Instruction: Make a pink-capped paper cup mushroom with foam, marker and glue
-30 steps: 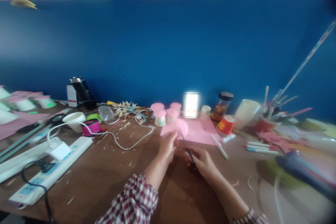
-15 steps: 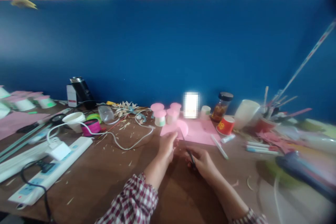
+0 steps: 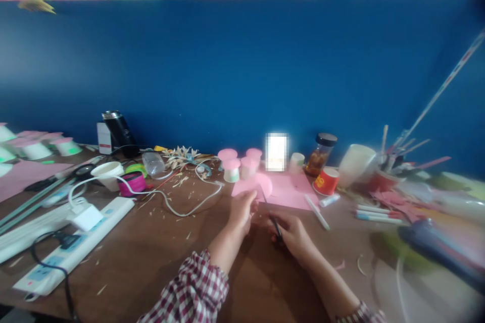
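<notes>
Hardly anything is moving since a second ago: both hands are staying where they were on the table [image 3: 151, 242]. I am seeing the jar [image 3: 320, 154] by the blue wall holding something brown, the red cup [image 3: 326, 180] sitting just in front of it, and the pot [image 3: 381, 177] on the right bristling with sticks. What the white cup [image 3: 107, 170] is holding I cannot tell. The disc [image 3: 261, 184], pink, is lying just beyond the left hand [image 3: 241, 209], overlapping the pink sheet [image 3: 291, 192]. That hand's fingers are closing in a pinch on the disc's near edge. The right hand [image 3: 293, 234] is curling shut around the tool [image 3: 273, 218], whose thin tip is reaching up to the disc.
</notes>
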Motion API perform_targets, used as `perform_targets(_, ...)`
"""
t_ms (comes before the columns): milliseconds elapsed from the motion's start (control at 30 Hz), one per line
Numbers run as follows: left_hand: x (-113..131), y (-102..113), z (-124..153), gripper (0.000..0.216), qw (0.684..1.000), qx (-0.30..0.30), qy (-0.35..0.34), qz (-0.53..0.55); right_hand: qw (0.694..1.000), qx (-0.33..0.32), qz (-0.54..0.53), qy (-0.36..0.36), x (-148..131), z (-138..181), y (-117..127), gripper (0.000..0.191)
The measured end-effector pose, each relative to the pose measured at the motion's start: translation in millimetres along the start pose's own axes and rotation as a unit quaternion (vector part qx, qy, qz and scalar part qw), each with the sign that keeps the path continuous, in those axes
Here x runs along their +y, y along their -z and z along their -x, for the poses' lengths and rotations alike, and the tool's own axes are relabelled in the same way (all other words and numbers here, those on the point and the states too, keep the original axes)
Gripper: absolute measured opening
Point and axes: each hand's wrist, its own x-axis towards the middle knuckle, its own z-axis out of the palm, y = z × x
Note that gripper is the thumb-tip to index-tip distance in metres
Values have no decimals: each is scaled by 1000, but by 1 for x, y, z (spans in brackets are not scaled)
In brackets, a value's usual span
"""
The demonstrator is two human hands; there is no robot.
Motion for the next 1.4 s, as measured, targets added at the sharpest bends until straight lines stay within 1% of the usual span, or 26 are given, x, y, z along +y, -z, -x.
perform_targets(200, 2, -1, 1, 25, 1000, 1, 12, 18, 1000, 6, -3, -5, -2, 0, -1, 55)
perform_targets(533, 2, -2, 1, 16, 999, 11, 33, 36, 1000, 3, 5, -1, -3, 1, -2, 51)
perform_targets(767, 2, -2, 0, 17, 999, 9, 31, 34, 1000, 1, 10, 6, 4, -2, 0, 51)
perform_targets(1067, 2, -2, 1, 19, 999, 6, 31, 33, 1000, 6, 11, 12, 0, -1, 0, 47)
perform_targets(1300, 4, -3, 2, 19, 999, 5, 25, 40, 999, -18, 23, 26, 7, -3, 3, 45)
perform_targets(1400, 6, -2, 2, 17, 999, 6, 18, 49, 996, -32, 56, 54, 6, -2, 4, 43)
